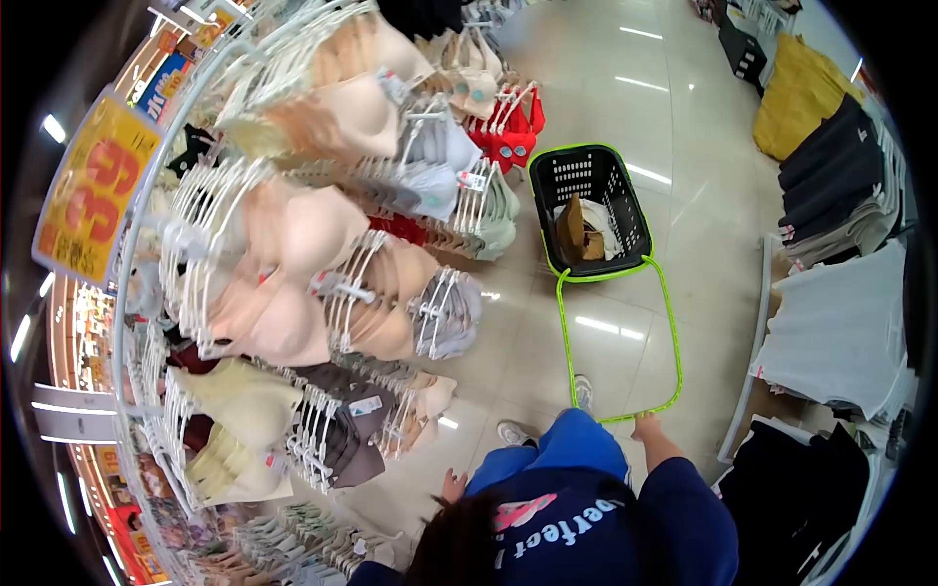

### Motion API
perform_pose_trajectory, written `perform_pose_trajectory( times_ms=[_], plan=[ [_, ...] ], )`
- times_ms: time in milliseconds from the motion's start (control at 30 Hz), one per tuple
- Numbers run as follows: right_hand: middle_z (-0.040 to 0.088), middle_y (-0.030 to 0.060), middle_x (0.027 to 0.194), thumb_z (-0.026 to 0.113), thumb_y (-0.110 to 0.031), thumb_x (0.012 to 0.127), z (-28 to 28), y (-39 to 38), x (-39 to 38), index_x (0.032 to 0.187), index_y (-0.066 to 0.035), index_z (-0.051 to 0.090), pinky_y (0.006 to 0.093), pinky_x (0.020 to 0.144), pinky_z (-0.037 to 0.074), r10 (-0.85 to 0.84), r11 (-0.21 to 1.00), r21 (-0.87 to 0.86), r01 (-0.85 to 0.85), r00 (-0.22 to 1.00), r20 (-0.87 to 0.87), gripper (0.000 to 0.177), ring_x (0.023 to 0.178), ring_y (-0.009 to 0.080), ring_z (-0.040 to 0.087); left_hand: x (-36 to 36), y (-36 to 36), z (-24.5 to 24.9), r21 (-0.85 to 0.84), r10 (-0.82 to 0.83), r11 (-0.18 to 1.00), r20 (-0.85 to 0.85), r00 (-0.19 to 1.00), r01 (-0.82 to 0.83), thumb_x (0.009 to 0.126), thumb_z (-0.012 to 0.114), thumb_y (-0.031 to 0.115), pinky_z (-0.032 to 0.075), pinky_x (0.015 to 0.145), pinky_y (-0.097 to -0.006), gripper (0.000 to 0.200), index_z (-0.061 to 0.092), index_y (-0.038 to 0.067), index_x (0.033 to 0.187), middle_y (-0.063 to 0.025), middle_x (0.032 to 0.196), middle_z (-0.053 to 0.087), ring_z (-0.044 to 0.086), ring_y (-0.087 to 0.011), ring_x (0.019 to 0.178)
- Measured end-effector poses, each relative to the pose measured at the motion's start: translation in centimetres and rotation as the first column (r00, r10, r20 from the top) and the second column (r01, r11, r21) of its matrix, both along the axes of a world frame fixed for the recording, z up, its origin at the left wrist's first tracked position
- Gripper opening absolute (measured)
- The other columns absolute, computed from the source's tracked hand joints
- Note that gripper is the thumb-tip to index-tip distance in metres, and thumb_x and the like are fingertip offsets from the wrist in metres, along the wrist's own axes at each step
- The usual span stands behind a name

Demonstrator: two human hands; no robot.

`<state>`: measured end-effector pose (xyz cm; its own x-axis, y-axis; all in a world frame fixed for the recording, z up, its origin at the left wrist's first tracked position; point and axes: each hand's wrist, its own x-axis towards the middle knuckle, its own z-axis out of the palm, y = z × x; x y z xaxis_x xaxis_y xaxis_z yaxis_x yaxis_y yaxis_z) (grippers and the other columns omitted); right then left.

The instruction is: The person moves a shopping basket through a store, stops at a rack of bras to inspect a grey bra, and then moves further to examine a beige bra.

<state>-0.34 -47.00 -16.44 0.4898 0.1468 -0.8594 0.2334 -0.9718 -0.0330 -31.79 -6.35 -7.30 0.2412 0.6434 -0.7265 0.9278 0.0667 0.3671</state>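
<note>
My right hand (647, 427) is closed around the bright green handle (678, 361) of a black shopping basket (549, 215) with a green rim. The basket stands on the floor ahead of me. Inside it lie a brown item (571, 230) and something white (608, 232), whose kinds I cannot make out. My left hand (454, 485) hangs low at my side, fingers apart and holding nothing. Nearest to it are bras on white hangers, among them a grey-brown bra (357, 459) and a pale yellow bra (239, 410).
Tiered racks of bras, with pink bras (318, 230) and red bras (510, 132), line my left. A yellow price sign (98, 190) stands at their edge. Along the right hang white garments (831, 332), black garments (796, 488) and a yellow garment (801, 98). A shiny tiled aisle (625, 117) runs between.
</note>
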Motion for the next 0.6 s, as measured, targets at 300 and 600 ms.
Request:
perform_pose_trajectory(
  times_ms=[300,600],
  plan=[
    [0.028,0.0111,0.129,0.053,-0.023,0.072,-11.6,0.7,0.9,0.117,-0.019,0.041,0.0521,0.094,0.017,0.103,0.987,0.122,-0.103,0.995,0.005,0.046,0.122,0.0266,0.019,1.4,-2.4,7.3,0.061,-0.095,0.993,-0.035,0.995,0.097,0.075,0.057,0.029,0.044,0.070,-0.0278,0.048,0.042,0.005,0.114,-0.0139,0.087,0.059,0.056,-0.0169,0.078],
    [0.059,0.0080,0.092,0.053,-0.037,0.070,-10.4,-1.8,2.3,0.095,-0.015,0.057,0.0435,0.082,0.035,0.243,0.963,0.177,-0.203,0.938,-0.247,0.033,0.092,0.0262,0.053,4.5,-7.9,9.8,-0.041,-0.242,0.970,-0.204,0.949,0.238,0.076,0.052,0.033,0.043,0.075,-0.0307,0.047,0.042,0.006,0.114,-0.0141,0.093,0.058,0.057,-0.0217,0.084]
  ],
)
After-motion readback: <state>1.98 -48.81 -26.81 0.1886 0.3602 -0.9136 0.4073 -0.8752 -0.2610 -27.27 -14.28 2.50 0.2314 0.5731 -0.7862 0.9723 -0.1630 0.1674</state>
